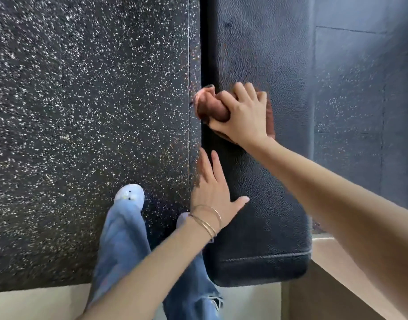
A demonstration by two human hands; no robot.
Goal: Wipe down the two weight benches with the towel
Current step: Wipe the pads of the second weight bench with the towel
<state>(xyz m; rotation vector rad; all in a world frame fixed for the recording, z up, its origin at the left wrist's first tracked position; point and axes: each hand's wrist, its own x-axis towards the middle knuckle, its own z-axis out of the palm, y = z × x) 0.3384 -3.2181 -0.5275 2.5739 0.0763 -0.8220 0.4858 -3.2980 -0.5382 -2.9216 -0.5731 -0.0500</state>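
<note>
The right hand point(242, 112) has its fingers curled round a bunched reddish-brown towel point(212, 105), pressing it onto the pad of the weight bench point(256, 54) at its left edge. Nearer the person, the left hand point(212, 192) lies spread, fingers straight, against the same edge. The towel looks soft, light and limp, so a bunched handful under the palm seems the best hold. The pebbled pad looks firm and probably drags on cloth. Speckled floor point(83, 112) lies alongside.

towel point(210, 107): mostly under right hand point(242, 114) | bench point(256, 54): cut off (top edge)
</note>
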